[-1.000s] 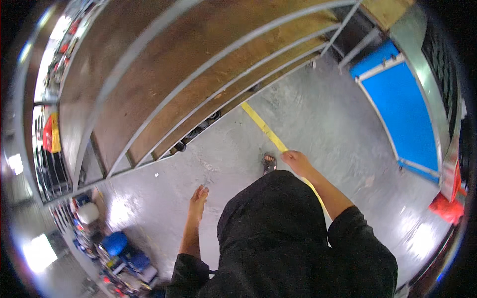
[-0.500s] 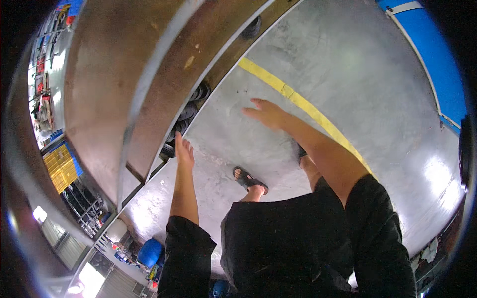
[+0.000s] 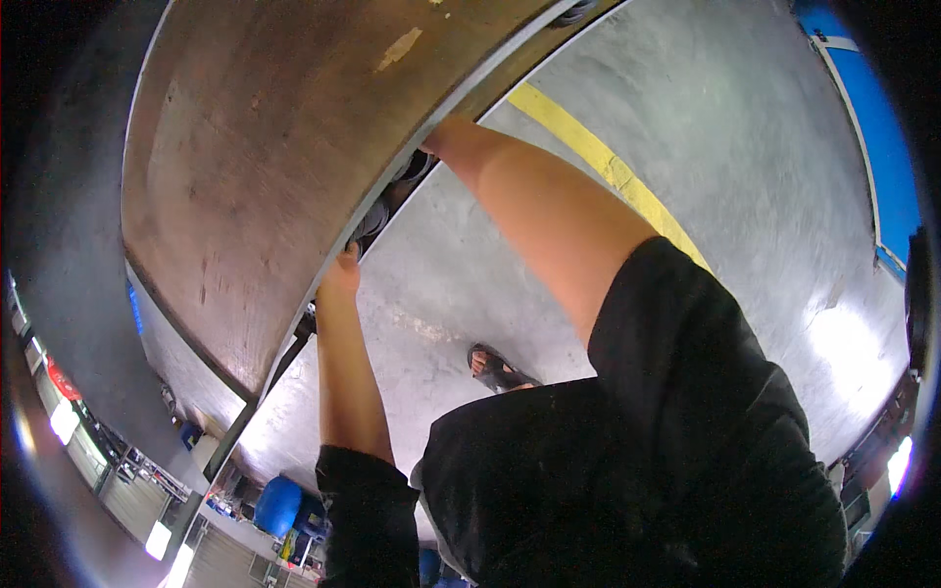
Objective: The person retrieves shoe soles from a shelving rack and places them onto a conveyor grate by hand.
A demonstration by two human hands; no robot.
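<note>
Both my arms reach in under the front edge of a brown board shelf (image 3: 265, 127). Several dark, round, ribbed things (image 3: 371, 221) sit in the narrow gap below it; what kind they are is too hidden to tell. My left hand (image 3: 341, 272) is at the near end of this row, a thumb partly showing and the other fingers out of sight. Farther along, my right hand (image 3: 451, 140) goes in beyond the row, its fingers covered by the shelf edge. Whether either hand grips one of the round things cannot be seen.
A yellow line (image 3: 608, 167) runs along the grey floor (image 3: 725, 147). Blue panels (image 3: 863, 127) stand at the far right. A blue rounded container (image 3: 278, 506) is at the lower left. My sandalled foot (image 3: 495, 367) is below the shelf front.
My hands have moved from open air over the floor to under the shelf edge, the right one going left and away. The view has shifted closer over the shelf.
</note>
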